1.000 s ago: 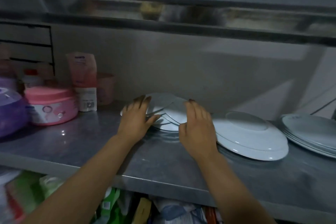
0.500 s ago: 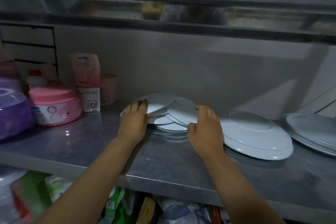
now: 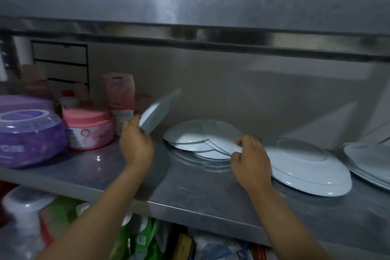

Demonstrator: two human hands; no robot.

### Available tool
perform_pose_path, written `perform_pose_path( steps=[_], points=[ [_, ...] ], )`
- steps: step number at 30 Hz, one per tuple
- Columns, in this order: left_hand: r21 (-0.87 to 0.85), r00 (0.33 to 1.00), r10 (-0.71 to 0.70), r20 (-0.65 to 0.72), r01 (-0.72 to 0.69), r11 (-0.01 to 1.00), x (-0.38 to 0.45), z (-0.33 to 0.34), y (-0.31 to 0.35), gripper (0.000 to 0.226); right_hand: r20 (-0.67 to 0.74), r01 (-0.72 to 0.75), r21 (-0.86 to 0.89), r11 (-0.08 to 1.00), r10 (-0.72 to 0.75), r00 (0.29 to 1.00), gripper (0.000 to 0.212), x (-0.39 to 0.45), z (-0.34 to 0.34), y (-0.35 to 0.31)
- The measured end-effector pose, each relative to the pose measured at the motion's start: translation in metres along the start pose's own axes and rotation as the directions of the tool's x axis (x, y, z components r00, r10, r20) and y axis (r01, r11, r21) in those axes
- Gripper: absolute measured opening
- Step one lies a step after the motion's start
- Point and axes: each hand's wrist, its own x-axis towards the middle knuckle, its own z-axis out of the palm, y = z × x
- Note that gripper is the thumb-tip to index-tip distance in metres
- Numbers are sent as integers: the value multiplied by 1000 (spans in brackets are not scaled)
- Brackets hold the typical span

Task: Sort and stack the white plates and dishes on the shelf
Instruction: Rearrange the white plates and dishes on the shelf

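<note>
My left hand (image 3: 136,143) grips a small white plate (image 3: 157,112) by its lower edge; the plate is lifted off the shelf and tilted up, blurred. A loose, fanned pile of small white plates (image 3: 194,139) lies on the steel shelf (image 3: 190,192) to its right. My right hand (image 3: 250,158) pinches the near right edge of the top plate in that pile. A large upside-down white dish (image 3: 310,167) rests just right of my right hand. A stack of white plates (image 3: 371,160) sits at the far right edge.
A purple tub (image 3: 27,137), a pink jar (image 3: 88,129) and a pink tube (image 3: 121,99) crowd the shelf's left end. An upper steel shelf (image 3: 190,12) hangs low overhead. Packets and clutter (image 3: 147,238) fill the level below.
My left hand has lifted one small plate off the pile and swung it up to the left. My right hand has closed on the pile's right edge.
</note>
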Motion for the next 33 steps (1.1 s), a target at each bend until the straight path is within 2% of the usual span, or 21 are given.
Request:
perform_pose_path(
  steps=[3,7,9,11,13,15,17,19,25,29,33],
  points=[
    [-164,996,-87,-7,84,983,10,-26,-3,29,16,-3,-3,1000,3,1000,25,-1,-1,-1],
    [-370,981,-172,94,195,908,2,-64,6,35,18,46,-64,997,-44,999,24,-5,-6,-5],
    [-435,944,-271,190,328,838,-9,-79,12,41,-2,105,-90,990,-106,994,27,-9,-9,-14],
    [-521,873,-359,331,486,702,-21,-90,12,43,8,219,-112,969,-219,976,32,-16,-11,-25],
    [-510,793,-413,448,606,611,-29,-98,7,41,10,264,-84,961,-264,964,37,-25,-12,-40],
    [-450,738,-451,502,668,593,-35,-106,3,32,-1,240,-12,971,-240,971,38,-33,-11,-55],
    [-427,702,-470,536,705,567,-39,-114,2,27,4,214,30,976,-214,977,40,-38,-10,-66],
    [-429,680,-486,549,728,535,-40,-120,0,28,31,208,-5,978,-207,978,40,-40,-7,-66],
    [-367,651,-518,555,750,550,-37,-125,-17,34,129,92,-210,973,-66,989,25,-38,-6,-61],
    [-305,606,-590,534,789,534,-33,-123,-32,51,132,62,-257,964,-28,991,23,-36,-4,-61],
    [-55,702,-565,434,647,761,-27,-115,-40,53,133,54,-289,956,-16,991,24,-37,-4,-60]
  ],
)
